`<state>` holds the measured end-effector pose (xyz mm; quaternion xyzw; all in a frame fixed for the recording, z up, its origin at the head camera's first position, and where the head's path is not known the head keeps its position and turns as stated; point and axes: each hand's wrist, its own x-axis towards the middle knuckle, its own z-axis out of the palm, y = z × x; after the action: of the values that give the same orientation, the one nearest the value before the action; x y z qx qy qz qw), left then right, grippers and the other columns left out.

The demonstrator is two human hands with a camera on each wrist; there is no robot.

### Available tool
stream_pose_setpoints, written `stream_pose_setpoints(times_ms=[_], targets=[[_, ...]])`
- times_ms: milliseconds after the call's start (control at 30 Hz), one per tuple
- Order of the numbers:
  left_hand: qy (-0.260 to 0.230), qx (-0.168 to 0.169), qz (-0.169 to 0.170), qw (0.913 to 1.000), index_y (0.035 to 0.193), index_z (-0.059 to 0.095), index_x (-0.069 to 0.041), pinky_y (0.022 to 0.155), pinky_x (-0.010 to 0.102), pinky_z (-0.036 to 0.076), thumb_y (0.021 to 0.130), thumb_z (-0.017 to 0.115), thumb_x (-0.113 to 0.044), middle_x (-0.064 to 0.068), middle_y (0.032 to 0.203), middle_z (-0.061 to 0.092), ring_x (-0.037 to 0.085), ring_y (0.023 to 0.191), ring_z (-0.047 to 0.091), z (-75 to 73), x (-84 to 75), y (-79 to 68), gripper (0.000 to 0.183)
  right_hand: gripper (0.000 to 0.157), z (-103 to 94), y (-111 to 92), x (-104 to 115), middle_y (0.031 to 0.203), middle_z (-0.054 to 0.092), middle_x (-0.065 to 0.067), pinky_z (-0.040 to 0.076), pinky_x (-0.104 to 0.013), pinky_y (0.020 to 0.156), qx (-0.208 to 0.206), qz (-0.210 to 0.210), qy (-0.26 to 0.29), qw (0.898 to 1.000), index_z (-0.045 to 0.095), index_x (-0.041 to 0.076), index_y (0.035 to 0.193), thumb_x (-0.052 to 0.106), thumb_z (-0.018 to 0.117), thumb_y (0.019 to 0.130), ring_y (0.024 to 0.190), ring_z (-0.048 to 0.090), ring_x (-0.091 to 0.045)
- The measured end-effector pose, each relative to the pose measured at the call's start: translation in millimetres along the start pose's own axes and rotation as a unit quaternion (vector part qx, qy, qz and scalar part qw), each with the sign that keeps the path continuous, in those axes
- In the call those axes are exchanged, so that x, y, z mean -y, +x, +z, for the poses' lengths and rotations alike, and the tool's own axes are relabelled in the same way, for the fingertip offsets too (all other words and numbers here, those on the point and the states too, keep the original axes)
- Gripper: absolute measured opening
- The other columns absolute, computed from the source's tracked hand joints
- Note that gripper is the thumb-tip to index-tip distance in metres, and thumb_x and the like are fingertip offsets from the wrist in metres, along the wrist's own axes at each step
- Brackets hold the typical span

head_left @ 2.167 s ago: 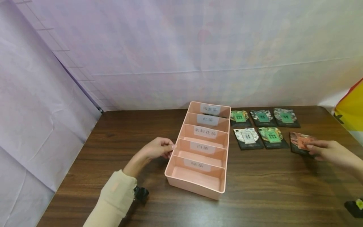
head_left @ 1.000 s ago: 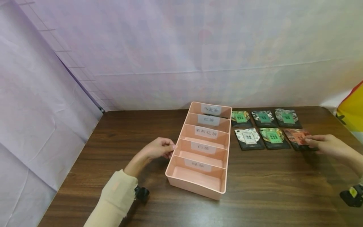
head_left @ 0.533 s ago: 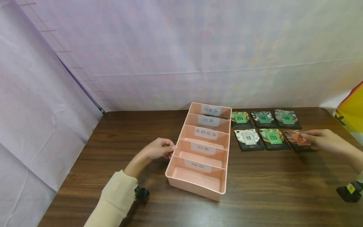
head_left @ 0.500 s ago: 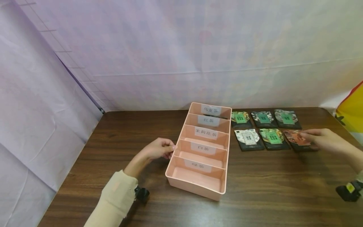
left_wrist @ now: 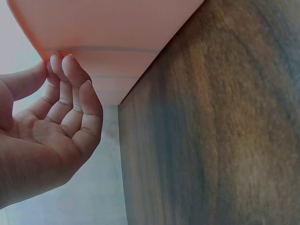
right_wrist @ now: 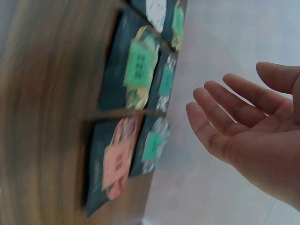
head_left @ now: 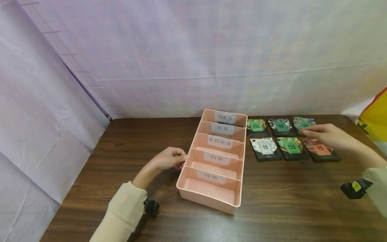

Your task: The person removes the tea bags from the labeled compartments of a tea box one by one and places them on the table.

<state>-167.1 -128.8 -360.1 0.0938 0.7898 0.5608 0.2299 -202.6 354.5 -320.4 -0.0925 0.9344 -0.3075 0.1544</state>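
Note:
My left hand (head_left: 164,158) pinches the left rim of a pink divided box (head_left: 207,200), thumb on the rim and fingertips against the outer wall. In the left wrist view the box's side (left_wrist: 117,28) slopes above that hand. My right hand (head_left: 332,136) hovers, fingers extended and holding nothing, over the right end of two rows of tea packets. Beneath it lies an orange-labelled packet (head_left: 323,150). Its fingertips overlap a green-labelled packet (head_left: 303,122) in the back row; the right wrist view shows them apart from the packets.
A white-labelled packet (head_left: 265,149) and a green one (head_left: 291,148) lie in the front row. Two more, a yellow-green packet (head_left: 257,127) and a dark green one (head_left: 281,127), lie behind. Paper labels mark the box's compartments. A pale cloth hangs behind the wooden table (head_left: 142,134).
The orange-labelled packet was slid left and back into line with the front row. My right hand has let go of it and risen up and left. The left hand has stayed put.

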Motion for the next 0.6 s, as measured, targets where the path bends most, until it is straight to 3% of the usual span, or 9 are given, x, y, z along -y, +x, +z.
stream_pose_setpoints(times_ms=[133, 233, 300, 433, 533, 600], targets=[[-0.001, -0.002, -0.002, 1.0000, 0.080, 0.054, 0.007, 0.061, 0.032, 0.049, 0.093, 0.051, -0.005, 0.002, 0.063, 0.052, 0.011, 0.057, 0.053, 0.0, -0.2, -0.3, 0.017, 0.061, 3.7, 9.1, 17.2, 0.108, 0.051, -0.033, 0.049, -0.038, 0.070, 0.007, -0.007, 0.018, 1.000, 0.031, -0.012, 0.134, 0.038, 0.034, 0.099, 0.092, 0.057, -0.036], [-0.001, -0.001, -0.002, 1.0000, 0.080, 0.054, 0.007, 0.061, 0.032, 0.049, 0.093, 0.051, -0.005, 0.002, 0.063, 0.052, 0.011, 0.057, 0.053, 0.2, -0.4, -0.3, 0.018, 0.058, 6.0, 14.3, 29.4, 0.107, 0.051, -0.030, 0.048, -0.035, 0.064, 0.007, -0.017, 0.022, 1.000, 0.035, -0.010, 0.133, 0.038, 0.035, 0.098, 0.086, 0.056, -0.033], [-0.001, -0.001, -0.002, 1.0000, 0.080, 0.054, 0.007, 0.061, 0.031, 0.049, 0.093, 0.051, -0.006, 0.002, 0.062, 0.052, 0.011, 0.057, 0.053, 0.3, -0.7, -0.4, 0.018, 0.057, 7.8, 16.5, 37.8, 0.117, 0.048, -0.033, 0.048, -0.036, 0.059, 0.007, -0.026, 0.022, 0.999, 0.037, -0.007, 0.133, 0.038, 0.036, 0.098, 0.095, 0.055, -0.039], [0.001, -0.002, -0.001, 1.0000, 0.080, 0.055, 0.006, 0.060, 0.032, 0.049, 0.093, 0.051, -0.006, 0.002, 0.063, 0.052, 0.011, 0.057, 0.053, 0.1, 0.4, 0.6, 0.018, 0.057, 12.8, 23.0, 56.4, 0.129, 0.039, -0.033, 0.049, -0.045, 0.072, 0.016, -0.035, 0.014, 0.999, 0.038, -0.003, 0.133, 0.041, 0.036, 0.097, 0.111, 0.046, -0.046], [0.001, -0.002, -0.001, 1.0000, 0.080, 0.054, 0.006, 0.061, 0.032, 0.049, 0.093, 0.051, -0.006, 0.002, 0.063, 0.052, 0.011, 0.057, 0.053, 0.1, 0.4, 0.7, 0.018, 0.054, 17.2, 28.5, 69.1, 0.133, 0.035, -0.032, 0.044, -0.049, 0.085, 0.025, -0.048, 0.022, 0.998, 0.039, -0.003, 0.133, 0.039, 0.037, 0.098, 0.114, 0.043, -0.046], [-0.001, -0.003, -0.002, 1.0000, 0.080, 0.054, 0.006, 0.061, 0.032, 0.049, 0.093, 0.051, -0.006, 0.002, 0.062, 0.052, 0.011, 0.057, 0.053, 0.4, 0.1, 0.6, 0.018, 0.051, 19.8, 30.4, 76.6, 0.132, 0.038, -0.031, 0.044, -0.048, 0.086, 0.028, -0.058, 0.034, 0.997, 0.040, -0.004, 0.132, 0.035, 0.038, 0.098, 0.115, 0.043, -0.045]])
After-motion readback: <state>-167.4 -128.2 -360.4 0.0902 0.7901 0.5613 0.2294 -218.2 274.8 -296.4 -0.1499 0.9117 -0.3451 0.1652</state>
